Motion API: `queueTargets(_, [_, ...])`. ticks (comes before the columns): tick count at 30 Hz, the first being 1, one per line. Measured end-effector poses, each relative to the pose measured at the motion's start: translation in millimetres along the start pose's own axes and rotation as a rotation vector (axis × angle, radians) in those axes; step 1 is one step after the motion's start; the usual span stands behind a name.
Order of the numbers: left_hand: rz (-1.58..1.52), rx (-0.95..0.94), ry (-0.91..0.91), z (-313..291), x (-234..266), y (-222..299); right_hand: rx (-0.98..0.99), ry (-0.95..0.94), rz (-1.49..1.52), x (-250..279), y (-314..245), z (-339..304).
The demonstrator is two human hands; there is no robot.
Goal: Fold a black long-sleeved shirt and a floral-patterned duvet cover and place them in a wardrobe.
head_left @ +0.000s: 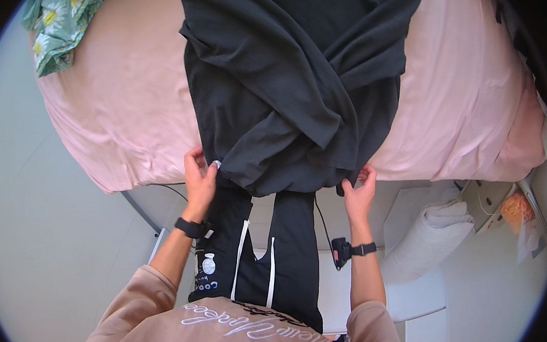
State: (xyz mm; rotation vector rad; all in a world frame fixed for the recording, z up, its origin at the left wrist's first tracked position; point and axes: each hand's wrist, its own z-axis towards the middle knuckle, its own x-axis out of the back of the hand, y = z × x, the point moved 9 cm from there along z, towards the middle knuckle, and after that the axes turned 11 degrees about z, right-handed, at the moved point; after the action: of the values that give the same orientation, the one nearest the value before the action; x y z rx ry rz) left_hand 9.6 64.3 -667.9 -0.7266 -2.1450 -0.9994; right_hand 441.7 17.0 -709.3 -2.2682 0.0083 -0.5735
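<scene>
A black long-sleeved garment lies spread on the pink bed, its two sleeves folded across each other over the body. The lower hem hangs at the near edge of the bed. My left hand pinches the hem's left corner between thumb and fingers, where a small white patch shows. At the hem's right corner, my right hand grips the cloth in the same way. Both hands are closed on the garment. Its far end runs out of the top of the view.
Pink sheeting covers the bed. A green flowered cloth lies at its far left corner. Below the bed edge on the right stands a rolled whitish bundle, with an orange item beyond it. A thin black cable hangs near my right wrist.
</scene>
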Motion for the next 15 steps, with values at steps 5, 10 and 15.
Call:
queueTargets(5, [-0.088, 0.137, -0.374, -20.1, -34.0, -4.5, 0.069, -0.086, -0.145, 3.6, 3.9, -5.3])
queueTargets(10, [-0.355, 0.229, -0.563, -55.6, -65.6, -36.8, 0.264, -0.070, -0.164, 3.3, -5.7, -25.1])
queueTargets(15, [-0.532, 0.412, -0.365, -67.8, -39.3, -62.5, -0.158, -0.063, 0.231, 18.4, 59.7, -48.1])
